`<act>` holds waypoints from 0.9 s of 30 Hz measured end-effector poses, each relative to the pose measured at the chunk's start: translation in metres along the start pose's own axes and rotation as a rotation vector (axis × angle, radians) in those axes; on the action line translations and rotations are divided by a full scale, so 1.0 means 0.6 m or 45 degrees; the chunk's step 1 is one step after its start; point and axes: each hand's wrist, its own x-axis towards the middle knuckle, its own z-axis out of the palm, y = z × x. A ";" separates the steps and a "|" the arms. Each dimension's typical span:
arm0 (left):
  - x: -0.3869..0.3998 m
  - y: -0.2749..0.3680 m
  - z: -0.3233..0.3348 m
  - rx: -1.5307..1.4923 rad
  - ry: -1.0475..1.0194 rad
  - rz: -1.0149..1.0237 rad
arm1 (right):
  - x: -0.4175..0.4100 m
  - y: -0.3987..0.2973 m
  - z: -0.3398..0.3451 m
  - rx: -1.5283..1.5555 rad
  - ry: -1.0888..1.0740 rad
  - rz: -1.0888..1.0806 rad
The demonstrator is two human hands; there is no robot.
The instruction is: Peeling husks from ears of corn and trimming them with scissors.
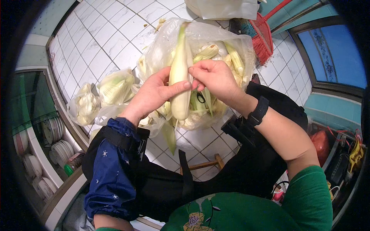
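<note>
An ear of corn (179,72) in pale husk points away from me, its greenish tip uppermost in the picture. My left hand (156,89) grips it around the middle, thumb across the front. At its right edge, my right hand (215,78) pinches a thin piece of husk between thumb and fingers. Below both hands sits a large clear plastic bag (162,37) with corn husks and ears in it. A dark loop, perhaps a scissors handle (200,97), shows among the husks. One long green husk leaf (169,138) hangs over the bag's near side.
Smaller plastic bags of corn (115,86) stand on the tiled floor (95,37) to the left. A red dustpan (261,27) and a broom (263,53) lean at the far right. A cabinet with stacked plates (62,150) is at left. A wooden stool bar (202,165) shows between my legs.
</note>
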 end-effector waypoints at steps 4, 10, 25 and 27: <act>0.011 -0.009 -0.003 -0.024 0.172 -0.026 | 0.001 0.010 0.002 -0.038 0.037 -0.035; 0.014 0.000 -0.003 -0.300 0.184 -0.002 | -0.002 0.017 0.009 -0.023 0.035 -0.173; 0.013 0.008 -0.004 -0.266 0.356 -0.059 | -0.008 0.019 0.017 -0.029 0.057 -0.070; 0.012 0.006 -0.007 -0.264 0.304 -0.080 | -0.011 0.013 0.022 0.062 0.008 -0.109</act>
